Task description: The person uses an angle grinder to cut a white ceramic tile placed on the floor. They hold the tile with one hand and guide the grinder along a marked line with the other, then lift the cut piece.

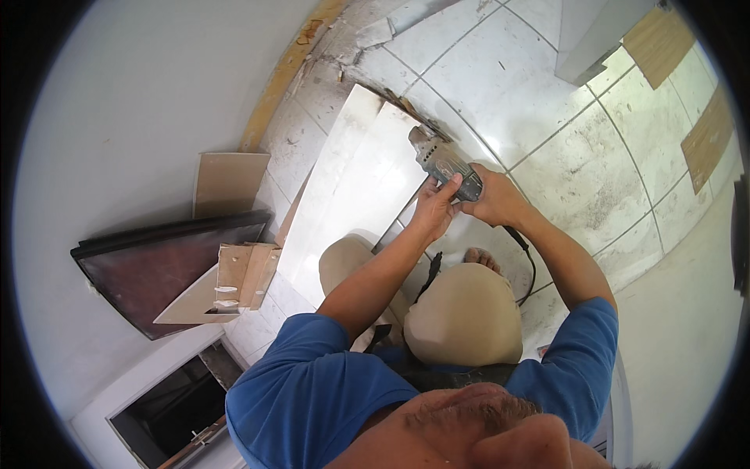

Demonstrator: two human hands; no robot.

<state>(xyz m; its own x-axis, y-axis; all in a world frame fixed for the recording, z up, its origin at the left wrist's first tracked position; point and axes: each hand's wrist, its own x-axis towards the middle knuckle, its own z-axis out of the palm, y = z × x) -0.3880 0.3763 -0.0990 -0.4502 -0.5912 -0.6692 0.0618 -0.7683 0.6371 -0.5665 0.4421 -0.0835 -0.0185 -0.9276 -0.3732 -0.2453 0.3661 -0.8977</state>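
Both hands hold a dusty grey-green angle grinder (445, 160) over the right edge of a white panel (367, 172). My left hand (436, 205) grips the side of its body, thumb laid over the top. Around the rear end closes my right hand (498, 197), where a black power cord (522, 241) leads off. The grinder's head lies at the panel's far right corner, beside thin dark wood strips (414, 109). Its disc cannot be made out. Dark smudges mark the panel's far end.
Left of the panel, a dark framed board (168, 270) and brown board pieces (248, 273) lean by the wall. A yellowish wood strip (269, 94) runs along the wall. Dirty white floor tiles (570, 156) spread to the right, with wood-coloured planks (660, 47) farther off.
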